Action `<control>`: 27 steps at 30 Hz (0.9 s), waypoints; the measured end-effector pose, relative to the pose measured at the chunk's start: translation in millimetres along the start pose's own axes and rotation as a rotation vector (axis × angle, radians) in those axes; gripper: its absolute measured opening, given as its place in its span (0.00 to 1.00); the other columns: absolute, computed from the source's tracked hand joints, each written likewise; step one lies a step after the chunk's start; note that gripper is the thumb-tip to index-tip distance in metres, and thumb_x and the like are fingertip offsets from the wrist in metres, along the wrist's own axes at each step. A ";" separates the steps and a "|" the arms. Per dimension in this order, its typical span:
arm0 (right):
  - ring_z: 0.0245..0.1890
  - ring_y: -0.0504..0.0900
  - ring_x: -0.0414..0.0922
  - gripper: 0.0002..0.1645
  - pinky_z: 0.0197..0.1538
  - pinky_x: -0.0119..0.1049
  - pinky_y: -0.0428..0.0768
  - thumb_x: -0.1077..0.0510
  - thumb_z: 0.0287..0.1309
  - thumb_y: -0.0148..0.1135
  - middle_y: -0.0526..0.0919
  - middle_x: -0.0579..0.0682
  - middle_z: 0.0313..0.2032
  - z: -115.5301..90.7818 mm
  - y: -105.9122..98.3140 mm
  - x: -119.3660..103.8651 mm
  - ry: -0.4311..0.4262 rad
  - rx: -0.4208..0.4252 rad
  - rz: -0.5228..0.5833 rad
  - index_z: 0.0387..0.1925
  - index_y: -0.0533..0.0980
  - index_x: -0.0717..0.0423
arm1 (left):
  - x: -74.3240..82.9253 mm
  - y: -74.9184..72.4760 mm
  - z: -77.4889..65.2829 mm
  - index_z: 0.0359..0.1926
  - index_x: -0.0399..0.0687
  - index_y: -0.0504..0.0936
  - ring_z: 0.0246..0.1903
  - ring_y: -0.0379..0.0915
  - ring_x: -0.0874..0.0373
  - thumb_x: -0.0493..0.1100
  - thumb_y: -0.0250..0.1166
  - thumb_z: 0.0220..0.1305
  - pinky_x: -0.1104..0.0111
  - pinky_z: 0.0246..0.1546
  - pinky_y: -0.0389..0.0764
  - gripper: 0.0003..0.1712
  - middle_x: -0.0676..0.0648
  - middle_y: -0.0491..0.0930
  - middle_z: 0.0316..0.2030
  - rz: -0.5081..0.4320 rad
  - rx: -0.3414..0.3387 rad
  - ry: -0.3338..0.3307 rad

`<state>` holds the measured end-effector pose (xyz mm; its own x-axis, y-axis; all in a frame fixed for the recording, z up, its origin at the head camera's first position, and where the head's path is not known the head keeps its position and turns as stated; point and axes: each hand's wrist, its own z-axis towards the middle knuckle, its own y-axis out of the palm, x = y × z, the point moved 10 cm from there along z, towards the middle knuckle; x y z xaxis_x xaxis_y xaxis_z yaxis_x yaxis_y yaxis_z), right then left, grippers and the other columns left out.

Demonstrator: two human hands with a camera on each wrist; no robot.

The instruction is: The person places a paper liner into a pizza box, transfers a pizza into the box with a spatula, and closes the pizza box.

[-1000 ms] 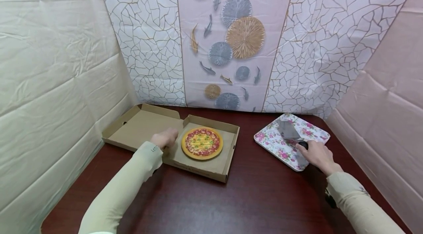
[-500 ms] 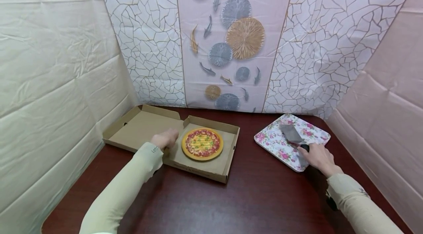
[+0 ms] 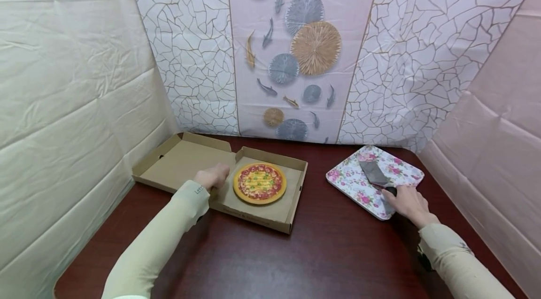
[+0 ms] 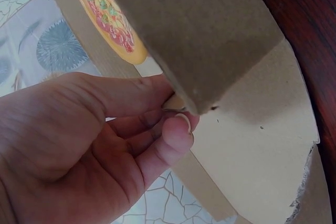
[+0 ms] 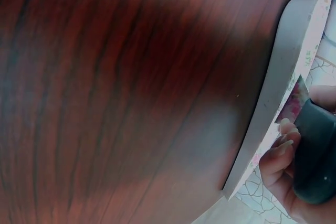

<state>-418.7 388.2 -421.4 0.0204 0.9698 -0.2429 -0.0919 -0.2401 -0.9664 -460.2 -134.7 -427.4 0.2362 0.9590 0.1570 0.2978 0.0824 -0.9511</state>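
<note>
An open cardboard pizza box (image 3: pixel 291 200) lies on the dark red table, its lid (image 3: pixel 177 160) folded out to the left. In its base sits a round toy-like pizza (image 3: pixel 259 183). My left hand (image 3: pixel 211 177) is at the fold between lid and base. In the left wrist view, thumb and fingers (image 4: pixel 178 135) pinch the cardboard edge there, partly hidden by a flap. At the right, my right hand (image 3: pixel 409 203) grips the black handle (image 5: pixel 317 150) of a spatula. Its wide metal blade (image 3: pixel 373 172) is over a floral-patterned board (image 3: pixel 348 188); contact cannot be told.
The table (image 3: pixel 334 252) extends in front of the box and board. A patterned cloth (image 3: pixel 313 55) hangs behind the table, and pale cloth walls (image 3: pixel 76 102) stand at both sides.
The spatula blade has shifted slightly right and toward me over the board. The left hand, box and pizza hold the same places.
</note>
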 end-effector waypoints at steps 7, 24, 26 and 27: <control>0.23 0.69 0.50 0.27 0.19 0.39 0.63 0.36 0.57 0.46 0.74 0.60 0.28 -1.8 2.0 0.6 0.009 -0.001 0.001 0.21 0.69 0.56 | 0.8 0.4 1.2 0.16 0.45 0.69 0.15 0.59 0.58 0.21 0.50 0.41 0.71 0.09 0.59 0.15 0.48 0.63 0.15 0.000 -0.010 -0.003; 0.20 0.67 0.47 0.25 0.18 0.38 0.62 0.38 0.56 0.50 0.70 0.53 0.21 -3.4 3.4 -2.7 0.003 -0.027 -0.011 0.19 0.68 0.55 | -0.3 -1.5 3.5 0.18 0.44 0.69 0.17 0.60 0.56 0.19 0.49 0.36 0.71 0.10 0.59 0.16 0.47 0.67 0.18 0.001 -0.021 -0.010; 0.19 0.66 0.46 0.26 0.18 0.38 0.61 0.39 0.55 0.51 0.68 0.52 0.20 -4.2 4.2 -3.2 0.007 -0.030 -0.016 0.17 0.66 0.55 | -0.6 -0.9 4.1 0.18 0.44 0.69 0.18 0.62 0.56 0.19 0.49 0.37 0.71 0.10 0.60 0.16 0.46 0.68 0.18 0.006 -0.021 -0.014; 0.19 0.66 0.46 0.26 0.17 0.38 0.61 0.39 0.55 0.51 0.67 0.52 0.19 -4.6 4.7 -3.3 0.008 -0.033 -0.018 0.16 0.66 0.55 | -0.8 -0.4 4.4 0.18 0.44 0.69 0.18 0.62 0.56 0.19 0.49 0.37 0.71 0.10 0.61 0.16 0.46 0.68 0.19 0.008 -0.022 -0.016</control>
<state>-414.6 383.7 -425.6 0.0296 0.9737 -0.2258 -0.0590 -0.2238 -0.9729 -464.5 -134.3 -428.4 0.2233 0.9639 0.1450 0.3161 0.0691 -0.9462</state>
